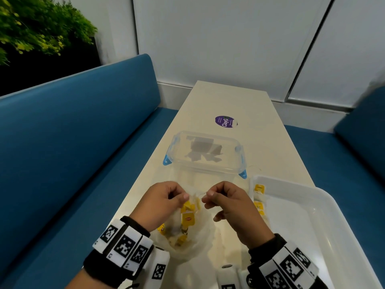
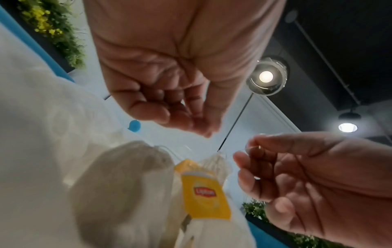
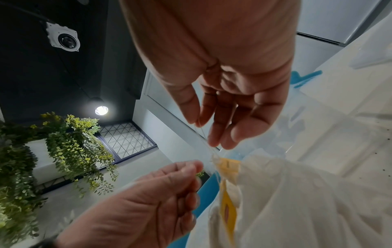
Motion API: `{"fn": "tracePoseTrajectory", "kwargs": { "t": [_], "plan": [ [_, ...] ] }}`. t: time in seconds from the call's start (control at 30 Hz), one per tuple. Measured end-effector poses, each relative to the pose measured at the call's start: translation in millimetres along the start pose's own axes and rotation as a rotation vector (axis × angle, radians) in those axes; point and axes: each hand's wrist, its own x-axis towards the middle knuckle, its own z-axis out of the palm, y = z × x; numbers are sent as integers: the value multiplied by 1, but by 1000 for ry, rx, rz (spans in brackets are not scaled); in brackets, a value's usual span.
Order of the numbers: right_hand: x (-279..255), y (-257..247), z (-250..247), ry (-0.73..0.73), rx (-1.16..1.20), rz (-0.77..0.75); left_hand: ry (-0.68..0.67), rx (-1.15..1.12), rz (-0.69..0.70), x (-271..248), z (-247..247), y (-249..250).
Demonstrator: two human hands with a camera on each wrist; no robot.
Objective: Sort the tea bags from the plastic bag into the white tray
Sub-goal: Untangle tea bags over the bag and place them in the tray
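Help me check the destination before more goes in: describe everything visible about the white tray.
The white tray is a shallow, rectangular, glossy plastic-looking tray with rounded corners and a raised rim. It lies flat at the table's near right, partly overhanging the table's edge, its near end cut off by the frame. A few tea bags with yellow tags lie along its left wall; the rest of its floor is bare. Neither of the hands touches it.

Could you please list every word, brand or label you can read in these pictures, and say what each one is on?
"Lipton": red logo on the yellow tea bag tag hanging between the hands, left wrist view.
"ClayG...": purple round sticker on the table; cut off, and its smaller print is too small to read.
Tags on the tea bags in the white tray: print too small to read.
Wristband squares: coded patterns, no words.
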Motion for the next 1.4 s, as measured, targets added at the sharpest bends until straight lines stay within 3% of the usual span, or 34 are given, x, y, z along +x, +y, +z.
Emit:
{"fn": "tracePoseTrajectory", "kwargs": {
  "t": [0.07, 0.27, 0.47, 0.57, 0.7, 0.83, 0.97, 1.1, 1.4],
  "plan": [
    [-1, 1, 0, -3, -6, -4, 51, 116, 17, 3, 2, -2],
    [-1, 3, -1, -25, -58, -13, -108, 239, -18, 15, 10, 4],
    [-2, 3, -2, -36, -101, -35, -122, 264, -14, 18, 19, 3],
    [-4, 3, -5, -41, -157, -30, -94, 166, 36, 15, 16, 0],
    [-5, -2, -12, -116, -412, 14, -50, -27, 72, 12, 7, 0],
    [4, -6, -13, 9, -427, -125, -144, -239, 75, 11, 1, -2],
    [10, -9, -1, -148, -413, -164, -195, -336, 83, 9, 1, -2],
    [10, -8, 2, -151, -336, -119, -124, -293, 125, 7, -2, -2],
    [7, -6, -4, 27, -249, -199, 47, -115, 112, 4, -5, -4]
  ]
}}
